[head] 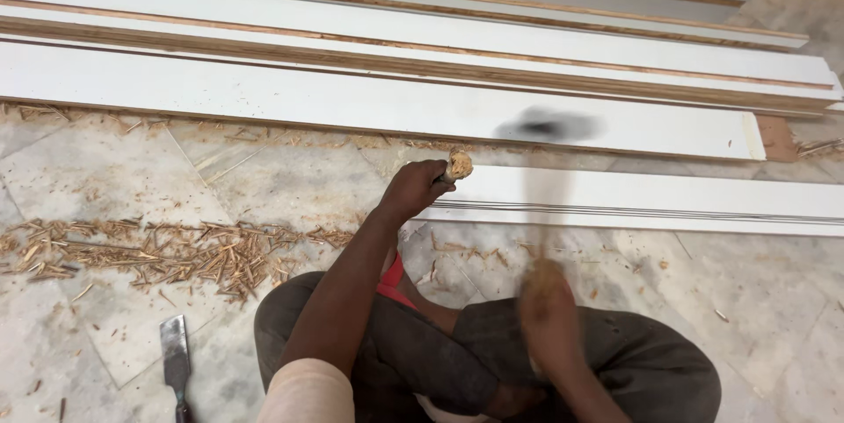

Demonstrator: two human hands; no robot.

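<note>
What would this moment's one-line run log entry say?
left hand: grips chisel on white board | right hand: swings blurred hammer | spare chisel: floor

The chisel (455,165) is held in the left hand (411,191), which is closed around its shaft. Only the wooden handle end shows above the fist; it is pale, frayed and splintered at the top. It tilts up and to the right, at the near edge of a long white board (633,199) that lies flat on the floor across the right half of the scene.

The hammer (549,127) is in the right hand (545,300). It is strongly blurred: the dark head appears as a grey smear further away, to the right of the chisel, and the handle is only a faint streak down to the hand.
</note>
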